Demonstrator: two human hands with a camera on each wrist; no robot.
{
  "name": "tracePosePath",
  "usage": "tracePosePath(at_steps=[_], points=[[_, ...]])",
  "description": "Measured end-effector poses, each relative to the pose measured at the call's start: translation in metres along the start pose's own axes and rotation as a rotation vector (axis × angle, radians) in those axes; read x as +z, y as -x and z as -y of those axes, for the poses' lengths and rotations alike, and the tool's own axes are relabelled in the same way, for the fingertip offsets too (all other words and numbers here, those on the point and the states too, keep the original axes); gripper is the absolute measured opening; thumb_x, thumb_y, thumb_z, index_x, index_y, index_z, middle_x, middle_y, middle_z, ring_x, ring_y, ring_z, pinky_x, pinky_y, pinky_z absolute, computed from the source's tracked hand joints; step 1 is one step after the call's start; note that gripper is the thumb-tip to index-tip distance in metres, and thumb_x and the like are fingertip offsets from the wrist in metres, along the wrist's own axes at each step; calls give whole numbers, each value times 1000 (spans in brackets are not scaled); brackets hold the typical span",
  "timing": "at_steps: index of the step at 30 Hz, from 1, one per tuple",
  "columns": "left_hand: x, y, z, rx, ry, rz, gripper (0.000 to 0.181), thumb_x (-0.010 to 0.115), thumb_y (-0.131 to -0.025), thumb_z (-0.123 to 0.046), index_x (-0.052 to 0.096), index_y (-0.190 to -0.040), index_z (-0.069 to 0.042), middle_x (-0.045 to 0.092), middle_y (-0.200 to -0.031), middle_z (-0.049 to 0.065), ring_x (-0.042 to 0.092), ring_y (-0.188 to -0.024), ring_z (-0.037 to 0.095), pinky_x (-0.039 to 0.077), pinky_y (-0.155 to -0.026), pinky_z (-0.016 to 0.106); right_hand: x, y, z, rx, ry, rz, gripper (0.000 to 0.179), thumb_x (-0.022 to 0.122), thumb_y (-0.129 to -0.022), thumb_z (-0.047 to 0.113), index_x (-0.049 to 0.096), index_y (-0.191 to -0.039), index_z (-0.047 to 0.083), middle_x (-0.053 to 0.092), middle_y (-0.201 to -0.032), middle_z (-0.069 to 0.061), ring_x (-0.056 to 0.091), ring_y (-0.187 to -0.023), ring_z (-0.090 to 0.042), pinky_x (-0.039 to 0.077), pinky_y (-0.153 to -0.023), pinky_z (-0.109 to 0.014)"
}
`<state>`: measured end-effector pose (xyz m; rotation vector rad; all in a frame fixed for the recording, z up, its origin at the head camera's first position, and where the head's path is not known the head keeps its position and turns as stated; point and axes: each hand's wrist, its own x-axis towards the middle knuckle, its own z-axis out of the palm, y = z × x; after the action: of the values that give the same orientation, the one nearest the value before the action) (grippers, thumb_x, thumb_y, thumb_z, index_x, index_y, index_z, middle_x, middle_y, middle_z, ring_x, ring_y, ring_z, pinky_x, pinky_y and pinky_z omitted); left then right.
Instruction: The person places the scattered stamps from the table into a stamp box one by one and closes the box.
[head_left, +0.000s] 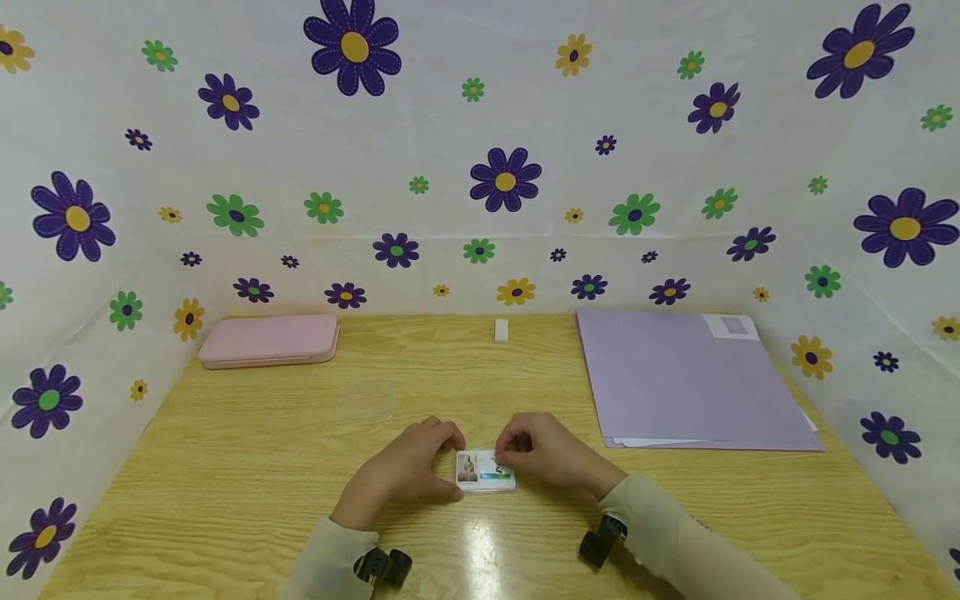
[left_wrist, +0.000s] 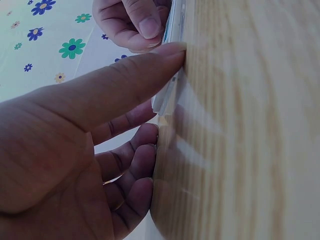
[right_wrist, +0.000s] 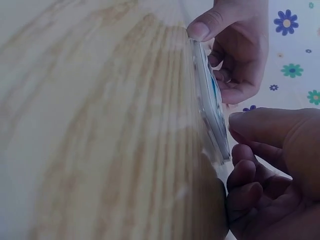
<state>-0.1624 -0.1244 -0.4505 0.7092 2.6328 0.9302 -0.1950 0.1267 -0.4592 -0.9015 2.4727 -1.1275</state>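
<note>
A small flat case (head_left: 486, 488) with clear sides lies near the front middle of the table. Its top shows a statue picture (head_left: 467, 468) at the left and a white picture card (head_left: 497, 477) with a blue-green band at the right. My left hand (head_left: 408, 467) grips the case's left end, thumb at the near corner and a fingertip at the far one. From the right, my right hand (head_left: 551, 450) pinches at the card's upper part with thumb and forefinger, which cover some of the print. In the right wrist view, the case (right_wrist: 212, 107) appears edge-on between both hands.
A thin clear plastic piece (head_left: 365, 402) lies left of the hands. Farther back are a pink pencil case (head_left: 270, 340), a small white block (head_left: 501, 330) and a purple folder (head_left: 690, 383) with papers under it. Flowered cloth (head_left: 435, 125) encloses the table (head_left: 247, 467).
</note>
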Motion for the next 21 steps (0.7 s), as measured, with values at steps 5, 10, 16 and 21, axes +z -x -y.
tracePosePath(at_steps=[5, 10, 16, 21], points=[[0, 0, 0, -5, -6, 1, 49, 89, -73, -24, 60, -112, -16, 51, -104, -1, 47, -96, 18, 44, -86, 42, -2, -1, -3, 9, -20, 0, 6, 73, -92, 19, 73, -92, 13, 62, -84, 9, 55, -73, -11, 46, -64, -26], [0, 0, 0, -17, -7, 6, 50, 89, -73, -24, 60, -112, -15, 51, -104, -1, 48, -96, 19, 44, -87, 42, -3, -2, -3, 11, -60, 3, 5, 73, -91, 17, 73, -93, 12, 63, -86, 9, 55, -75, -11, 47, -65, -26], [0, 0, 1, -7, -4, 16, 51, 89, -72, -25, 60, -113, -15, 51, -104, -2, 48, -97, 18, 44, -88, 43, -4, -2, 0, -5, -70, -2, 3, 71, -92, 14, 73, -94, 12, 63, -87, 8, 55, -75, -12, 47, -65, -26], [-2, 0, 2, 2, 1, 9, 51, 89, -73, -25, 61, -115, -15, 52, -104, -3, 49, -98, 17, 44, -89, 42, -6, -4, 3, 5, -76, -3, 5, 69, -94, 13, 73, -96, 15, 64, -89, 9, 57, -78, -12, 49, -68, -28]])
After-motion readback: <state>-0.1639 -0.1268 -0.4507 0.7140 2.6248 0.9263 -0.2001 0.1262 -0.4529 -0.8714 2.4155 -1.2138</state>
